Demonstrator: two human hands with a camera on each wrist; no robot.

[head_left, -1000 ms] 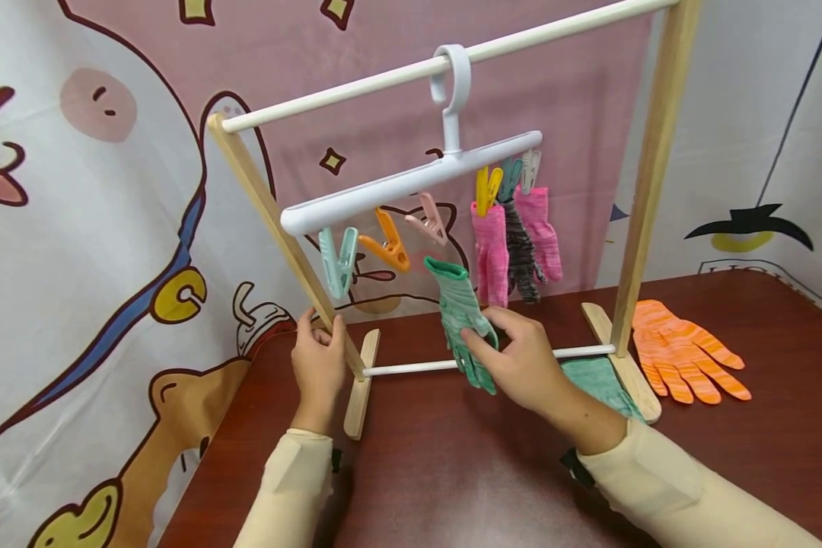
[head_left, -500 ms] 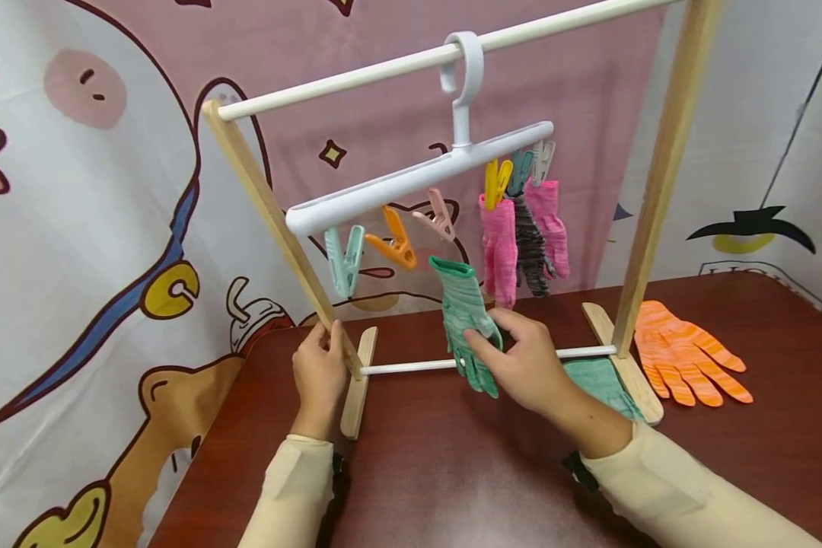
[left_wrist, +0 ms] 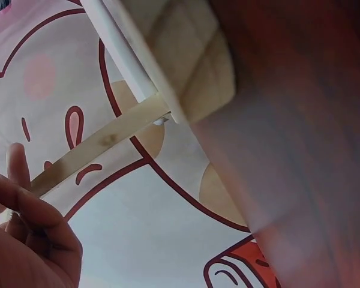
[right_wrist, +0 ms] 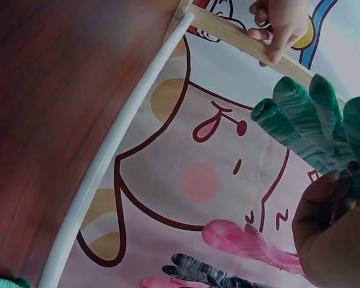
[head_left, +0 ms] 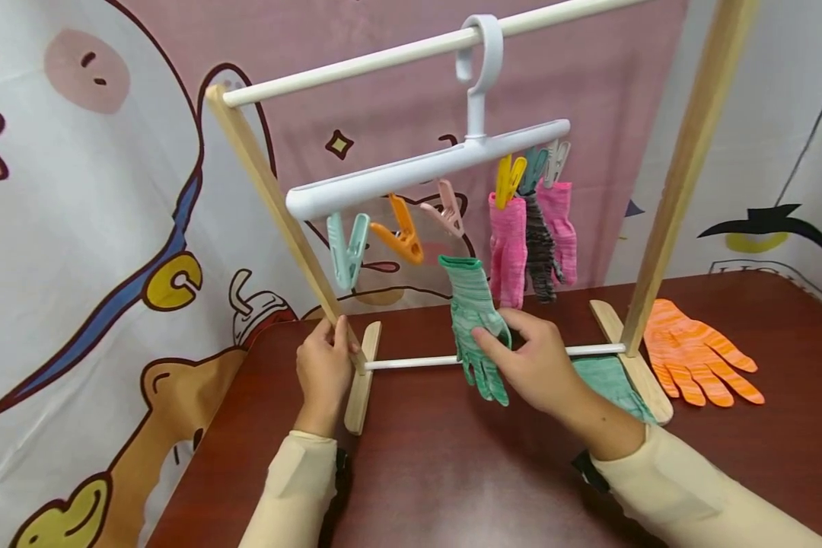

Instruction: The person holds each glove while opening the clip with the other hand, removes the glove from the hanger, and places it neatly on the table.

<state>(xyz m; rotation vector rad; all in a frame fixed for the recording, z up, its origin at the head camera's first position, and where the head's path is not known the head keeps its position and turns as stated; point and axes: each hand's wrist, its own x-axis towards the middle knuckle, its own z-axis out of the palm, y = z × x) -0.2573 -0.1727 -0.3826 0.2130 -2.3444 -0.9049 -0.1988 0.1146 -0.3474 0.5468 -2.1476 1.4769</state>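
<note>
My left hand (head_left: 324,373) holds the lower part of the wooden left post (head_left: 274,190) of a small drying rack between thumb and fingers. In my right hand (head_left: 530,361) a green knitted glove (head_left: 473,297) is pinched near its thumb side, cuff up and fingers hanging down. The glove is below a white hanger (head_left: 397,171), apart from its clothespins. An aqua clothespin (head_left: 348,251), an orange clothespin (head_left: 403,232) and a pale pink clothespin (head_left: 447,209) hang with nothing in them. In the right wrist view the green glove (right_wrist: 309,117) has its fingers spread.
Pink gloves (head_left: 508,251) and a dark grey glove (head_left: 540,247) hang from clothespins on the hanger's right half. An orange glove (head_left: 702,354) lies beyond the rack's right foot (head_left: 630,361). Another green glove (head_left: 610,384) lies partly under that foot. A white lower bar (head_left: 411,363) joins the feet.
The head view has shifted, so the rack's top and hanger appear higher and farther right. The held green glove has turned slightly, its fingers showing more. Both hands keep their holds.
</note>
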